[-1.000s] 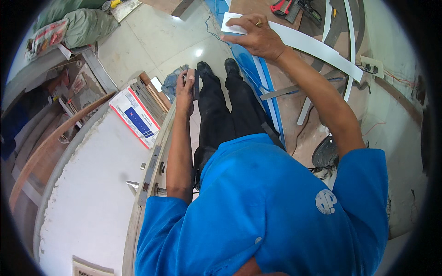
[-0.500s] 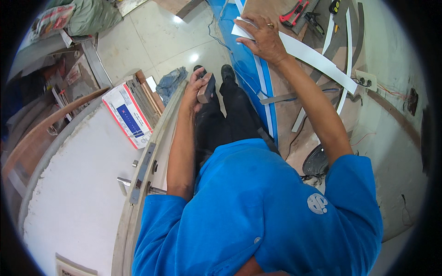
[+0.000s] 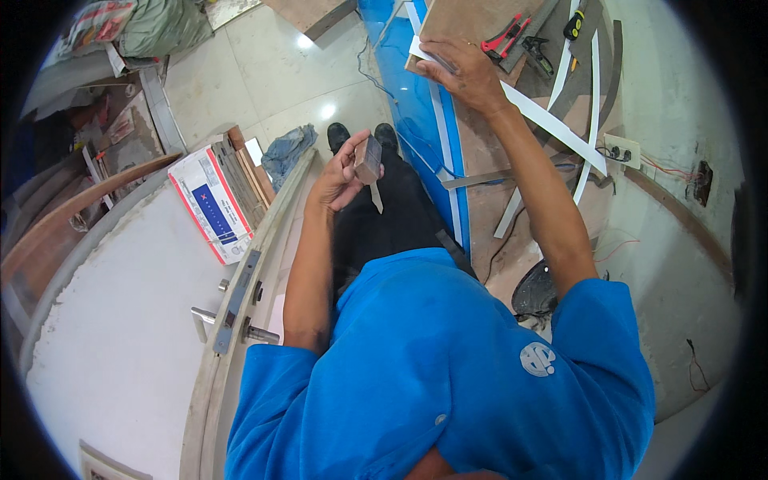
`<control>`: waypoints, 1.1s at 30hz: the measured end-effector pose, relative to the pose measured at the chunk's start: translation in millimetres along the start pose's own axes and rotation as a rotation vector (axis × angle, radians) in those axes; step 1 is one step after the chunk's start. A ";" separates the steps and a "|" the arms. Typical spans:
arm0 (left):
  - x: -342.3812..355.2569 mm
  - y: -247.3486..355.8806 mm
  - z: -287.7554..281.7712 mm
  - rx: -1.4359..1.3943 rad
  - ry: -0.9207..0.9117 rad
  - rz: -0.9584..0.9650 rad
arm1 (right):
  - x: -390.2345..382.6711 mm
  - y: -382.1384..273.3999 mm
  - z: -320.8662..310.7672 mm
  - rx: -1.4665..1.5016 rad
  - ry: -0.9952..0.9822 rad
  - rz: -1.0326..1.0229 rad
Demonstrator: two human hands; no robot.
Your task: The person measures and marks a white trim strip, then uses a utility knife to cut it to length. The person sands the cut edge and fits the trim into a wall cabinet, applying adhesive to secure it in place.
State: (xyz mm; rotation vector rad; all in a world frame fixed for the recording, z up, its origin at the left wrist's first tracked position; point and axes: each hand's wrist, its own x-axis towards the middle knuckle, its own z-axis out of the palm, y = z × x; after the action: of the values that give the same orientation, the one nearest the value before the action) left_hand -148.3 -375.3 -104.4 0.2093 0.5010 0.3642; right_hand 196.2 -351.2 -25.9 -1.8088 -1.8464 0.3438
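In my left hand [image 3: 336,182], held over my legs, is a small wooden block [image 3: 368,158], fingers and thumb around it. A pale, pointed sliver [image 3: 377,198] hangs below the block; what it is I cannot tell. My right hand [image 3: 468,76] grips a long white strip [image 3: 552,124] at the near-left corner of a wooden board [image 3: 468,20]. The strip's short end [image 3: 418,50] pokes out left of my fingers, and its length runs under my forearm toward the right. Something flat and greyish shows between these fingers, too small to name.
Red-handled cutter [image 3: 504,36], black clamp [image 3: 540,58] and yellow-black tool [image 3: 573,26] lie on the bench at right among loose strips. A wall socket [image 3: 621,152] has exposed wires. At left are a door edge with a handle [image 3: 204,316], a carton [image 3: 210,200] and a blue-grey rag [image 3: 288,152].
My left hand has turned and moved slightly right and down, showing the block's broad face and the pale sliver. My right hand's fingers have curled more around the strip at the board's corner.
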 end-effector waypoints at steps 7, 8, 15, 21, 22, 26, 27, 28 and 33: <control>0.4 4.8 19.3 0.034 -0.052 -0.026 | -7.4 -6.4 9.2 -0.088 0.009 0.015; -0.1 4.1 19.7 0.019 -0.053 -0.024 | -8.4 -8.5 12.2 -0.066 0.016 0.043; -9.0 5.3 17.6 0.004 -0.063 -0.103 | 2.8 0.3 21.9 -0.266 -0.081 -0.062; -13.5 5.2 20.7 -0.029 -0.111 -0.171 | 49.9 6.6 -0.8 -0.242 -0.445 -0.023; -13.8 4.4 22.7 -0.027 -0.115 -0.167 | 53.1 8.1 1.1 -0.240 -0.447 -0.030; -16.4 4.3 33.8 0.048 -0.113 -0.132 | 68.2 20.1 1.7 -0.088 -0.507 -0.014; -17.2 4.6 37.1 0.051 -0.118 -0.118 | 72.0 21.8 0.5 -0.013 -0.535 0.000; -17.8 5.0 40.3 0.055 -0.123 -0.106 | 74.1 22.4 0.2 0.073 -0.572 0.068; -18.9 6.8 51.5 0.033 -0.127 -0.090 | 76.0 14.0 -1.5 0.284 -0.462 0.095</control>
State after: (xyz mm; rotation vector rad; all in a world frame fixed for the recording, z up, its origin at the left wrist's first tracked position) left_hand -139.7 -382.0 -50.2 0.2398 0.3901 0.2536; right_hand 211.5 -276.0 -17.6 -1.7175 -1.8823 1.0786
